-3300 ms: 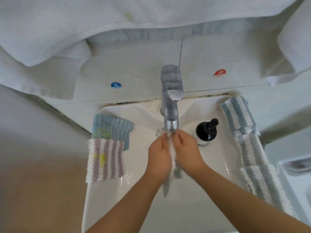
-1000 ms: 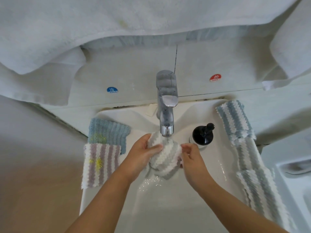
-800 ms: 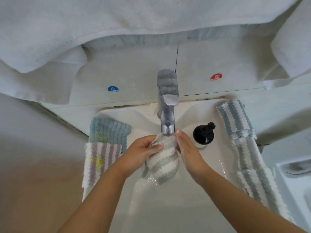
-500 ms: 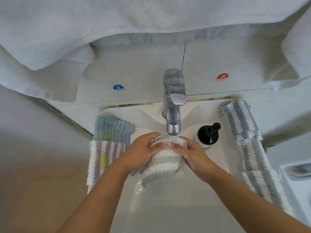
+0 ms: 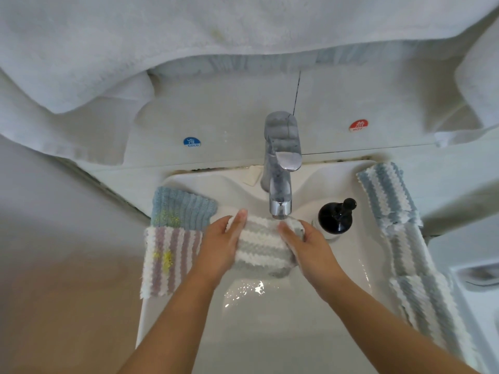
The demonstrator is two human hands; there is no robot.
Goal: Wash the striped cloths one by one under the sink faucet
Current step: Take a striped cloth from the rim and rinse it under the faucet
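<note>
1. White sink (image 5: 189,333) set against a pale tiled wall (image 5: 229,117); white towels (image 5: 189,36) hanging above; blue COLD sticker (image 5: 192,142) and red HOT sticker (image 5: 358,125) on the tiles.
2. Chrome faucet (image 5: 280,168) at the back of the basin, spout directly over a grey-and-white striped cloth (image 5: 263,248); wet glints on the basin below.
3. Cloth stretched between both hands: left hand (image 5: 222,245) gripping its left edge, right hand (image 5: 310,248) gripping its right edge, thumbs on top.
4. On the left rim: two cloths, one blue (image 5: 182,207), one pink-striped (image 5: 168,263), overlapping, both with yellow stains.
5. On the right rim: a row of blue-and-white striped cloths (image 5: 405,238), seemingly three, edges overlapping.
6. One black pump bottle (image 5: 336,217) just right of the faucet.
</note>
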